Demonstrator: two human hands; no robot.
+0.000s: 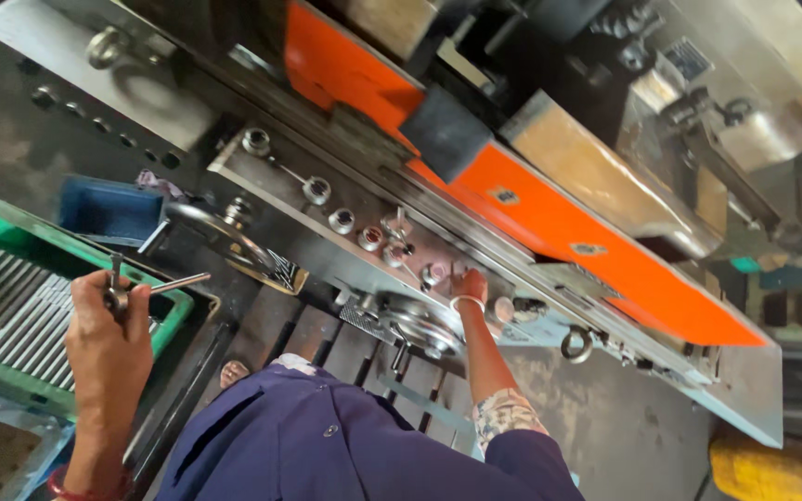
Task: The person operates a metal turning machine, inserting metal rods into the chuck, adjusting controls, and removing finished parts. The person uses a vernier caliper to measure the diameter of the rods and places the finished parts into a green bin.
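the left hand is clamped in a fist on a small metal rod fitting, held above the near rim of a green crate of steel rods at about eight o'clock. at about four o'clock from the fitting, the right hand presses the grey control panel beside a handwheel; its fingers look gathered, though i cannot tell exactly. an orange guard lies at one o'clock.
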